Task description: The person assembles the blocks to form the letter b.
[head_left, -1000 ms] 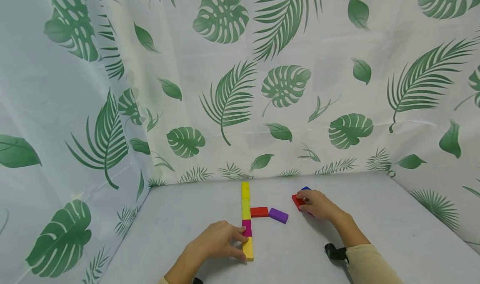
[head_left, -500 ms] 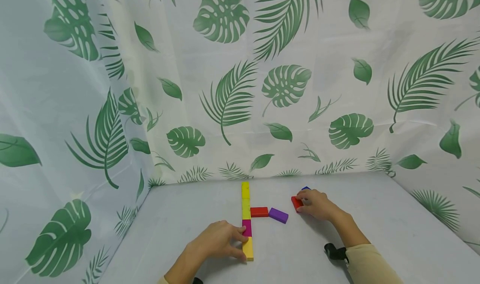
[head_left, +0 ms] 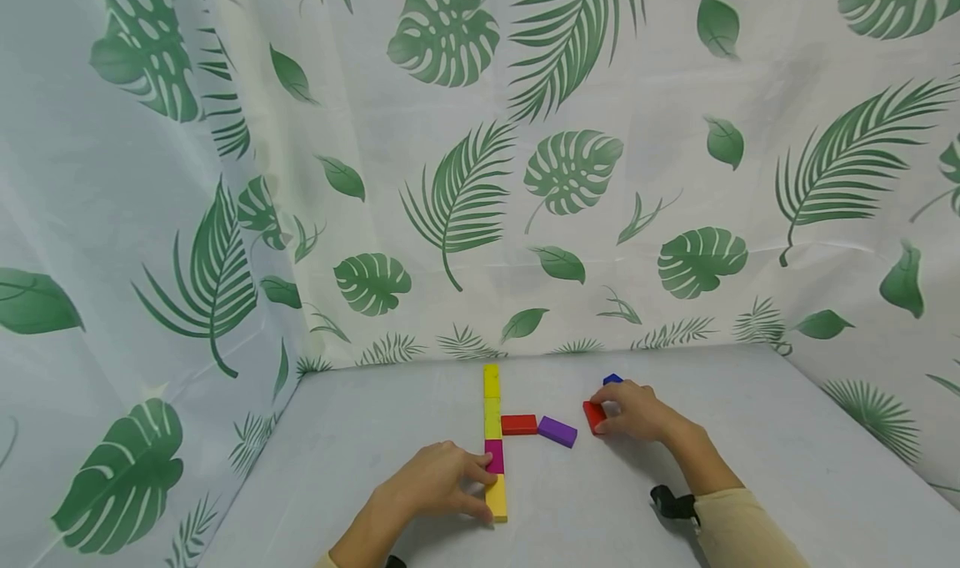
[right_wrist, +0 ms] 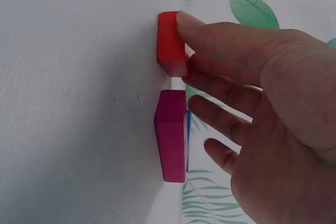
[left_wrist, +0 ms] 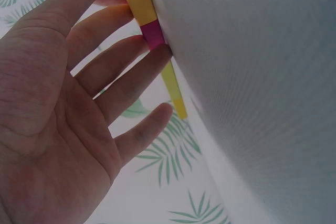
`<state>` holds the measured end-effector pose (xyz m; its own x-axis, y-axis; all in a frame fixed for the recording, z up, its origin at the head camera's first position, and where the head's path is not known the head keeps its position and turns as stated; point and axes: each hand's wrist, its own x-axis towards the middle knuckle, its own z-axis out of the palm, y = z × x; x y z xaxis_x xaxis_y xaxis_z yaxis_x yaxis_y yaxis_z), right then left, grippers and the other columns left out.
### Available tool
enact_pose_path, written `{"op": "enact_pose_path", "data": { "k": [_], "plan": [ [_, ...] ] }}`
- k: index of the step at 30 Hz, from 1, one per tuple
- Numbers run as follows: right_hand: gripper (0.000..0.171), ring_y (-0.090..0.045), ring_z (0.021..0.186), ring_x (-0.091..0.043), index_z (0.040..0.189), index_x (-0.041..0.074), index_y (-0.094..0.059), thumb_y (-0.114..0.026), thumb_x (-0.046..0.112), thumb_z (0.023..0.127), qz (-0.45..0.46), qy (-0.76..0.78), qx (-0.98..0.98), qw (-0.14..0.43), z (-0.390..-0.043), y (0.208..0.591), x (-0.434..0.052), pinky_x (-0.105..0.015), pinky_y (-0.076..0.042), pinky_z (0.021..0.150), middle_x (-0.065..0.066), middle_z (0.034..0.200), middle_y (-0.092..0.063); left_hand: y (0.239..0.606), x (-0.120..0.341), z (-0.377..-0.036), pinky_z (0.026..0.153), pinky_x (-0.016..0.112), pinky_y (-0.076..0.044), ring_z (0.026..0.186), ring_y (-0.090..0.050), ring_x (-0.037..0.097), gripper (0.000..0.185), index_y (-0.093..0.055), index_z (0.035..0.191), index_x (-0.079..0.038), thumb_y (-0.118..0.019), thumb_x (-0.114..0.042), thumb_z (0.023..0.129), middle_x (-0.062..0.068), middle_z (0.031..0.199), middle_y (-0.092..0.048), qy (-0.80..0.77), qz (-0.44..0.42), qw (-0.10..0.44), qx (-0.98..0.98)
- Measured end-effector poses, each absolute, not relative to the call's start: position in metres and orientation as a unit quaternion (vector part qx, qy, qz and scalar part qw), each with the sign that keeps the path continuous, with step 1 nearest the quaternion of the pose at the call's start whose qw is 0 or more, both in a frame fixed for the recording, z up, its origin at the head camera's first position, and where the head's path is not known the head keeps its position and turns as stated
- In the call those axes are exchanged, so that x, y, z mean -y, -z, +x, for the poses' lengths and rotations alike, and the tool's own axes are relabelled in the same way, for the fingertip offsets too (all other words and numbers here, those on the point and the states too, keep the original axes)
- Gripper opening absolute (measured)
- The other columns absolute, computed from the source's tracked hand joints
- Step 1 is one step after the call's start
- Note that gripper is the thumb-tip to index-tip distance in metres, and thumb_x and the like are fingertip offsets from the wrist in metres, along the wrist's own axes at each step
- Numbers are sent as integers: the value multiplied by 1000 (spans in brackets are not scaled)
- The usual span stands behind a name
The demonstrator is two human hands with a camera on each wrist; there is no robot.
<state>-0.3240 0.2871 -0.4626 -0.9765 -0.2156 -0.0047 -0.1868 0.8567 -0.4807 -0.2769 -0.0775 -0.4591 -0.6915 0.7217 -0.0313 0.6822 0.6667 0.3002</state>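
In the head view several rectangular blocks make a straight row: two lime-yellow blocks [head_left: 492, 401], a magenta block [head_left: 495, 455] and an orange-yellow block [head_left: 497, 499] at the near end. My left hand [head_left: 431, 480] lies along the row's left side, fingertips on the magenta and orange-yellow blocks. Its fingers look nearly straight in the left wrist view. Off to the right, my right hand [head_left: 637, 411] pinches a red block [right_wrist: 170, 40] between thumb and fingers, low over the table. A second magenta block [right_wrist: 170, 137] shows beside those fingers in the right wrist view.
Another red block [head_left: 519, 424] juts right from the row, with a tilted purple block [head_left: 557, 431] at its end. Behind my right hand a blue block [head_left: 612, 378] is partly hidden. A leaf-patterned curtain [head_left: 480, 318] stands along the back of the white table [head_left: 360, 418].
My right hand has drawn the red block slightly toward me, away from the blue block, and turned it a little. The left hand has stayed in place.
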Motion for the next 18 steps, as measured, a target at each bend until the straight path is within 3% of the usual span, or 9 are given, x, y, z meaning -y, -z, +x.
{"op": "enact_pose_path", "data": {
  "k": [7,18],
  "plan": [
    [46,-47,106,-33,113,14,-69,-83,32,73,-96,264,-959,45,-321,461,-286,-45,-48,76,-3,113,-64,459,78,-276,99,37,-45,119,-55,8,54,-69,114,-38,-74,-63,67,-14,127,-60,-136,383,74,-911],
    [43,-50,93,-21,104,19,-69,-87,33,68,-112,248,-961,53,-318,460,-284,-37,-45,73,5,97,-62,460,77,-278,99,38,-45,119,-55,6,55,-69,115,-37,-75,-63,67,-13,127,-60,-137,385,77,-909]
  ]
}}
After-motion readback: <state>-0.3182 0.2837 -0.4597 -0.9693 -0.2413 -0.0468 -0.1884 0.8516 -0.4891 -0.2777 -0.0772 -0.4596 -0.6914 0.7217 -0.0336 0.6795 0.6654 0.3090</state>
